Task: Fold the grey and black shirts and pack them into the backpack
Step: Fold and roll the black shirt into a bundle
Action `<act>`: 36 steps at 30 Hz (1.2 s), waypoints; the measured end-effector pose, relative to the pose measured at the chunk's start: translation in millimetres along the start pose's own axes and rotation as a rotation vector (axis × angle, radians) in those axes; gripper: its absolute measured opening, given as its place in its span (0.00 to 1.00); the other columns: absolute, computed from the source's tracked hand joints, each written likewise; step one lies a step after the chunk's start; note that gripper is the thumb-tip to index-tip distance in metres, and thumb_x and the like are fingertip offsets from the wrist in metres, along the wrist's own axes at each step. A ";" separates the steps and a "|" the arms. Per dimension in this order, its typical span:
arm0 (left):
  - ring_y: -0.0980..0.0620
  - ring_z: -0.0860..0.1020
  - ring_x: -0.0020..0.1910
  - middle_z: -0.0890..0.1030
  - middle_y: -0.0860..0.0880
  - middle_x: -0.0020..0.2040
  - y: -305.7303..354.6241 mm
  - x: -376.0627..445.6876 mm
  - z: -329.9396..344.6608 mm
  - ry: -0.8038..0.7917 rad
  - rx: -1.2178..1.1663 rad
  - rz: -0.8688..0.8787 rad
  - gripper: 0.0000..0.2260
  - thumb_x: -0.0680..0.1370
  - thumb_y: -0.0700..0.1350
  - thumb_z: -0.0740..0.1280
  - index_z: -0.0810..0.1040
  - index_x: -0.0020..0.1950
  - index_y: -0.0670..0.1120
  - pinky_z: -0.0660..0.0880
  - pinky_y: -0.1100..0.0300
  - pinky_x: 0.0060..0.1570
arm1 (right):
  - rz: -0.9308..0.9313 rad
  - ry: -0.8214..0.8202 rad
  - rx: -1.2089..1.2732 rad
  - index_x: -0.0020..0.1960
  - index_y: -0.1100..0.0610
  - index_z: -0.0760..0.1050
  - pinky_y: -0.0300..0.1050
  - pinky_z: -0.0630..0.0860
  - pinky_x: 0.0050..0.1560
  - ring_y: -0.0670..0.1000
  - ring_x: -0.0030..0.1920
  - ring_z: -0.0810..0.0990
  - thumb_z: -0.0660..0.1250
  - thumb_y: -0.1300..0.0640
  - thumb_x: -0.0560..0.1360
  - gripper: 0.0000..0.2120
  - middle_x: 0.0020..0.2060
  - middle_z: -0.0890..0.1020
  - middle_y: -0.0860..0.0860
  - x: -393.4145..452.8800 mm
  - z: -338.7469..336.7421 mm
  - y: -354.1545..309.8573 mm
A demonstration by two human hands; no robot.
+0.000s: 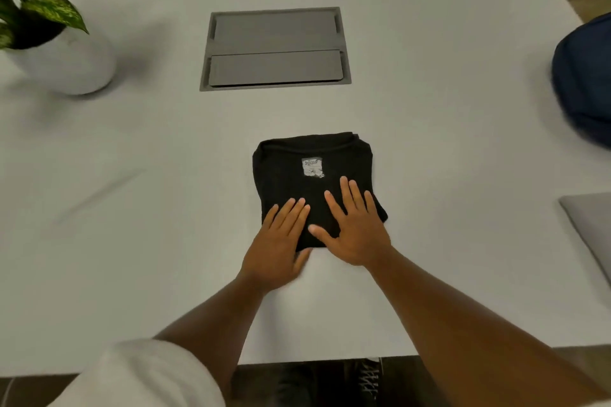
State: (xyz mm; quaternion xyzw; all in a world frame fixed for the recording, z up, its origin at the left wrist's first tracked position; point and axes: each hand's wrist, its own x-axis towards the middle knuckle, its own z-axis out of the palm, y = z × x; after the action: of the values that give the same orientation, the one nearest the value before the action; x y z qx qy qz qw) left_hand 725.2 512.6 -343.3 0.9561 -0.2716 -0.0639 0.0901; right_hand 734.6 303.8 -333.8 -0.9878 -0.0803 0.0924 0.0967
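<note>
Black shirt (314,185), folded into a compact square with its neck label up, lies at the table's centre as both hands flatten its six o'clock edge. Left hand (281,241) and right hand (355,228) rest with fingers straight and spread, gripping nothing. Lifting it carelessly could spring the folds open, since loose layers show at five o'clock. A dark blue bag, likely the backpack (585,76), sits at three o'clock. The pale grey table (429,43) also carries a cable hatch (276,48) at twelve, a potted plant (49,26) at ten.
</note>
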 end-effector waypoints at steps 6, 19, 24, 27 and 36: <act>0.42 0.66 0.76 0.70 0.43 0.76 15.9 19.0 -14.0 -0.028 0.036 -0.073 0.29 0.79 0.53 0.67 0.66 0.78 0.43 0.57 0.46 0.76 | -0.085 -0.169 -0.065 0.81 0.47 0.43 0.60 0.42 0.78 0.58 0.79 0.35 0.55 0.20 0.67 0.52 0.79 0.36 0.56 -2.3 -13.7 8.6; 0.49 0.76 0.67 0.76 0.49 0.71 23.2 51.9 -87.6 -0.037 -0.143 -0.139 0.29 0.78 0.46 0.68 0.64 0.78 0.49 0.70 0.58 0.67 | 0.093 -0.171 0.017 0.73 0.53 0.65 0.52 0.76 0.60 0.56 0.60 0.78 0.67 0.60 0.75 0.28 0.67 0.74 0.52 10.5 -105.3 -15.8; 0.50 0.77 0.64 0.78 0.52 0.67 49.0 104.3 -151.1 -0.044 -0.156 -0.003 0.26 0.78 0.41 0.68 0.69 0.76 0.53 0.72 0.59 0.63 | 0.259 -0.077 0.111 0.74 0.50 0.65 0.49 0.75 0.61 0.57 0.60 0.78 0.66 0.58 0.76 0.27 0.64 0.77 0.52 0.8 -167.2 5.7; 0.49 0.79 0.61 0.80 0.52 0.63 81.3 139.6 -184.8 -0.059 -0.150 0.081 0.26 0.76 0.37 0.68 0.73 0.72 0.54 0.72 0.61 0.58 | 0.325 -0.034 0.140 0.67 0.50 0.72 0.45 0.75 0.52 0.56 0.54 0.80 0.68 0.58 0.74 0.22 0.56 0.80 0.53 -8.7 -202.1 34.8; 0.49 0.80 0.56 0.81 0.51 0.58 245.1 248.8 -228.2 -0.168 -0.045 0.389 0.19 0.75 0.42 0.71 0.76 0.66 0.52 0.74 0.56 0.58 | 0.582 0.033 0.263 0.60 0.54 0.77 0.48 0.77 0.50 0.57 0.49 0.80 0.66 0.58 0.74 0.14 0.49 0.81 0.55 -81.0 -286.8 169.2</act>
State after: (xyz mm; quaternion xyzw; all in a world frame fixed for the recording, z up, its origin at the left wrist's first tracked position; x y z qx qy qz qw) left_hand 849.8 207.0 -88.1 0.8747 -0.4561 -0.1307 0.0993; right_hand 736.6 75.1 -78.5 -0.9497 0.2198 0.1097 0.1943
